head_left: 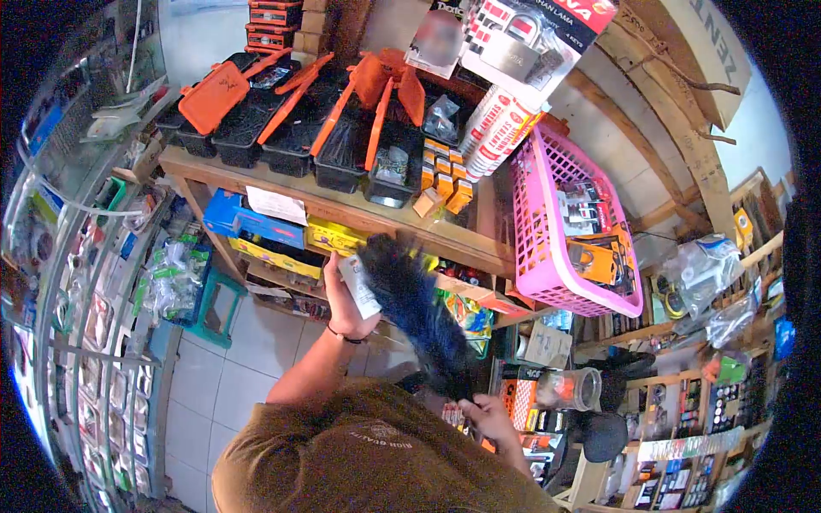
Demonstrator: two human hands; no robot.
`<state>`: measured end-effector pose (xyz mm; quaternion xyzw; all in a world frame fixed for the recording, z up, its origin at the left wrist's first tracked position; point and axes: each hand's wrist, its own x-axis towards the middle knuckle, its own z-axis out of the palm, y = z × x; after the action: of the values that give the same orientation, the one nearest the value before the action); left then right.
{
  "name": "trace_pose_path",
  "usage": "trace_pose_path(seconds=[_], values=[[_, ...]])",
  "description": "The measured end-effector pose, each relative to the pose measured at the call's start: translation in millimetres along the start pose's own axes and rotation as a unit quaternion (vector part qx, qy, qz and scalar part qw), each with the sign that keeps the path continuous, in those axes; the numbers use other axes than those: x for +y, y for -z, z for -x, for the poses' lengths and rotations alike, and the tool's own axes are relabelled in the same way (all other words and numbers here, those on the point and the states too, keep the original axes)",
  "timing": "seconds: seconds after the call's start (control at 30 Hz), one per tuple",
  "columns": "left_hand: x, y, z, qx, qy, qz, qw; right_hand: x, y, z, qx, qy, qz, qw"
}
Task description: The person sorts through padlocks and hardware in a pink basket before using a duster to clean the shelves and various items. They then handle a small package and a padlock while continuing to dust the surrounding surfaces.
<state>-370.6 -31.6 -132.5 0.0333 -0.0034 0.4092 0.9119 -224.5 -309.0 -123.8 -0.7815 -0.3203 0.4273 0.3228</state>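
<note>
In my left hand (344,306) is a small white box-like item (360,289) with fine print on one face. My fingers are wrapped round it, and a dark band circles the wrist. A dark feather duster (419,312) slants across the middle of the view, its black and bluish feathers beside the white item and seemingly against it. Lower right, my right hand (490,418) grips the duster at its handle end, and the fingers are closed.
A wooden shelf (342,209) ahead carries black bins with orange lids (214,96), small orange boxes (445,175) and white sealant tubes (496,132). A pink basket (534,222) of packaged goods stands at right. Racks of goods (111,342) line the left side.
</note>
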Motion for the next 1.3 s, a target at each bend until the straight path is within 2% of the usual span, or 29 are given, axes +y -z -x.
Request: trace_pose_path(seconds=[0.07, 0.1, 0.13, 0.2, 0.23, 0.3, 0.33, 0.37, 0.4, 0.47, 0.53, 0.6, 0.63, 0.67, 0.73, 0.77, 0.8, 0.83, 0.87, 0.9, 0.93, 1.0, 1.03, 1.07, 1.13, 1.17, 1.2, 1.27, 1.3], values=[[2.6, 13.2, -0.9, -0.034, 0.035, 0.008, 0.999, 2.2, 0.0, 2.1, -0.099, 0.044, 0.081, 0.991], [4.6, 25.8, -5.7, -0.074, 0.022, -0.019, 0.997, 8.0, -1.2, -1.1, -0.108, 0.171, 0.104, 0.974], [6.1, 37.4, -8.8, -0.114, 0.010, -0.045, 0.992, 9.1, -4.6, -1.9, -0.106, 0.170, 0.098, 0.975], [12.5, -2.7, 7.0, -0.010, 0.040, -0.006, 0.999, 10.3, -12.8, -0.8, 0.007, -0.007, 0.055, 0.998], [13.4, 3.7, 4.8, -0.003, 0.039, -0.020, 0.999, 12.8, -15.5, -0.9, 0.006, -0.010, 0.049, 0.999], [13.7, 0.7, 4.2, 0.008, 0.001, -0.026, 1.000, 23.0, -15.3, -2.7, -0.084, 0.045, 0.103, 0.990], [14.1, 4.3, 3.8, -0.026, 0.007, -0.006, 1.000, 29.4, -14.0, -5.5, -0.127, 0.074, 0.131, 0.980], [16.5, 0.3, 6.4, -0.064, 0.007, 0.001, 0.998, 38.5, -12.6, -8.1, -0.145, 0.043, 0.107, 0.983], [18.1, -3.5, 9.3, -0.101, 0.005, 0.011, 0.995, 14.0, -14.8, -5.9, -0.146, 0.043, 0.108, 0.982], [27.2, -4.8, 8.2, -0.019, 0.002, -0.031, 0.999, -38.9, -13.9, 2.0, -0.033, -0.026, -0.077, 0.996], [23.7, -16.7, 8.0, -0.003, -0.024, -0.048, 0.999, -40.8, -5.2, -1.6, -0.051, -0.023, -0.036, 0.998], [25.8, -19.2, 8.5, -0.126, -0.018, 0.010, 0.992, -29.3, 2.9, -6.1, -0.177, 0.064, 0.137, 0.973], [29.3, -21.0, 9.7, -0.125, -0.018, 0.004, 0.992, 0.8, 4.1, -15.8, -0.159, 0.063, 0.138, 0.976], [32.4, -24.4, 10.9, -0.087, -0.029, -0.017, 0.996, -3.8, 1.1, -16.9, -0.097, 0.081, 0.036, 0.991], [33.8, -29.7, 12.1, -0.011, -0.053, -0.054, 0.997, -20.6, 1.7, -19.3, -0.051, 0.022, -0.022, 0.998], [32.2, -31.3, 9.4, -0.168, 0.009, 0.155, 0.973, -22.9, 3.9, -20.4, -0.054, 0.025, -0.025, 0.998], [25.4, -44.1, 7.2, 0.016, -0.109, -0.068, 0.992, -23.8, 6.1, -21.6, -0.117, 0.056, 0.075, 0.989], [22.2, -42.4, 6.5, -0.007, -0.122, -0.184, 0.975, -23.9, 7.3, -23.7, -0.176, 0.089, 0.174, 0.965], [19.6, -38.8, 3.4, -0.030, -0.134, -0.297, 0.945, -23.0, 8.5, -25.3, -0.176, 0.095, 0.170, 0.965], [29.9, -37.8, -4.1, -0.185, -0.051, -0.044, 0.981, -21.8, 10.4, -26.9, -0.145, 0.097, 0.108, 0.979], [31.8, -37.9, -2.8, -0.161, -0.061, -0.107, 0.979, -21.8, 13.4, -29.7, -0.114, 0.098, 0.046, 0.988], [21.8, -71.2, -0.4, -0.063, -0.034, -0.028, 0.997, -23.0, 19.1, -35.1, -0.138, 0.117, 0.063, 0.981], [17.9, -70.2, -8.4, -0.001, -0.083, -0.083, 0.993, -22.7, 22.0, -36.6, -0.159, 0.130, 0.084, 0.975], [16.9, -53.7, -18.6, -0.031, -0.099, -0.128, 0.986, -22.3, 25.4, -38.8, -0.178, 0.144, 0.105, 0.968], [17.7, -59.5, -21.7, -0.169, 0.021, -0.068, 0.983, -2.8, 28.9, -44.9, -0.205, 0.153, 0.120, 0.959], [13.3, -72.9, -23.0, -0.161, 0.044, -0.054, 0.984, -4.5, 32.2, -43.0, -0.149, 0.136, 0.045, 0.978], [2.0, -79.9, -25.1, -0.166, 0.005, -0.090, 0.982, -5.4, 34.3, -40.6, -0.093, 0.116, -0.030, 0.988], [-15.4, -102.1, -33.2, -0.002, -0.045, -0.150, 0.988, -0.4, 33.7, -42.0, -0.057, 0.092, -0.060, 0.992], [-18.7, -96.6, -39.7, 0.005, -0.066, -0.181, 0.981, 5.8, 33.2, -47.0, -0.109, 0.176, -0.011, 0.978]])
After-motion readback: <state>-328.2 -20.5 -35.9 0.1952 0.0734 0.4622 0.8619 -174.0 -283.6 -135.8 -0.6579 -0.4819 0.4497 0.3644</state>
